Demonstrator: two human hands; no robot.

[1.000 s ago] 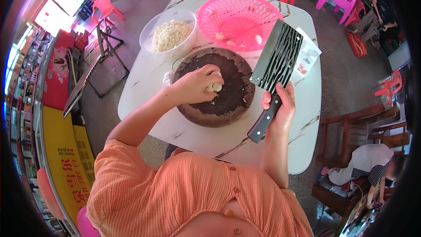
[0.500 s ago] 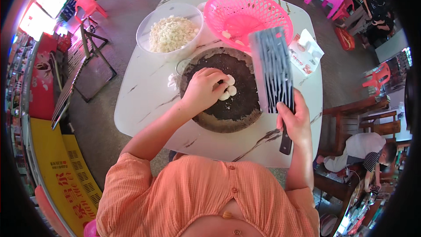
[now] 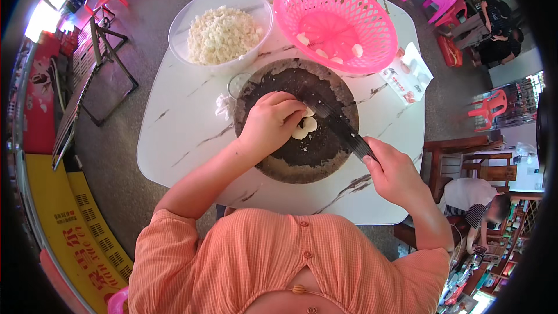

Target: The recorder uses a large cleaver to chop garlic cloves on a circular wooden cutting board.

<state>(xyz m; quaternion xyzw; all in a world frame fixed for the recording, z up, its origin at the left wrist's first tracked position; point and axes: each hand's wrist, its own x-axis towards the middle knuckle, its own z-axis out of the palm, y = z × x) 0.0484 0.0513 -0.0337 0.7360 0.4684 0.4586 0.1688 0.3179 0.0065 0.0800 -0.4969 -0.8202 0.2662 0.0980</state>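
On the round dark chopping board [image 3: 302,168], the fingers of my left hand [image 3: 269,123] are curled and pressed onto small white rounded pieces [image 3: 302,132], whose exact kind I cannot make out. My right hand [image 3: 394,170] is wrapped round the handle of a broad cleaver [image 3: 338,123]. Its blade is seen nearly edge-on, slanting over the board with its far end beside my left fingertips. White crumbs lie scattered on the board. A clear bowl [image 3: 179,38] behind it, to the left, is heaped with finely chopped white bits [image 3: 224,36].
A pink slotted basket [image 3: 381,14] holding several white pieces stands behind the board. Beside it lies a white printed packet [image 3: 408,75]. Crumpled white plastic [image 3: 224,106] is left of the board on the marbled table [image 3: 174,139]. A folding chair [image 3: 93,75] stands left; other people are at right.
My right hand has lowered the cleaver from its raised, broadside position, bringing the blade down to the white pieces. My left hand stays on them. The whole view has shifted slightly.
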